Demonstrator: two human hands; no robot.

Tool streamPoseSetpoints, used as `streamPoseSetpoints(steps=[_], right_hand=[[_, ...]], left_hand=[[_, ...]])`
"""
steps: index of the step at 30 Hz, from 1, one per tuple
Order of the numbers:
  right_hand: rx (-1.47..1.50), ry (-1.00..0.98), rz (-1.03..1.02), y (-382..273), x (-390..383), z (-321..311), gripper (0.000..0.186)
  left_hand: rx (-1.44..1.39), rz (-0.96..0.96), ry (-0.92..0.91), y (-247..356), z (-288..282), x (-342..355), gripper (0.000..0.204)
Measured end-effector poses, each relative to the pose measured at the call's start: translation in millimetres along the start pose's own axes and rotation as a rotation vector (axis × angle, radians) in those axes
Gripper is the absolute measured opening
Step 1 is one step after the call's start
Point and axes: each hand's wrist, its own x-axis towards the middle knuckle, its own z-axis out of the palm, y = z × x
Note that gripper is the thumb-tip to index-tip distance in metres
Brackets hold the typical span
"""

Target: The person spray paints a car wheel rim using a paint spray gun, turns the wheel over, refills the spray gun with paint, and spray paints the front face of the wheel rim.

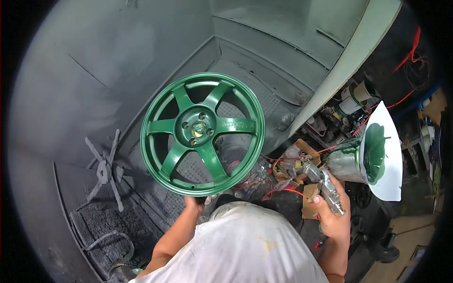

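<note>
A glossy green six-spoke car wheel rim (214, 160) faces up in the middle, with gold at its hub. My left hand (195, 203) is at its lower edge; the rim hides the fingers, so I cannot tell how they are set. My right hand (336, 214) is closed around a silver spray gun (329, 188), its nozzle end toward the left. Beside the gun is a metal cup (347, 165) streaked with green paint. A white sheet (392, 165) with a large green paint patch sits over the cup's mouth. Whether cup and gun are joined is unclear.
Grey, paint-dusted booth walls (113, 52) rise left and behind. A spoked grey stand (104, 170) stands at left. Red hose (290, 190) runs near my right hand. An open cardboard box (309, 150) and paint cans (349, 104) are on the right.
</note>
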Motion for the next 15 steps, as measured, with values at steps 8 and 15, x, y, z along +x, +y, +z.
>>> streamPoseSetpoints(steps=[8, 15], right_hand=[[0.213, -0.28, 0.06, 1.6, -9.6, 14.7, 0.058], [0.06, -0.017, -0.029, 3.3, -6.5, 10.7, 0.059]], left_hand=[[-0.001, 0.192, 0.107, 57.5, -45.7, 59.6, 0.036], [-0.191, 0.366, 0.126, 71.8, -36.6, 51.5, 0.037]])
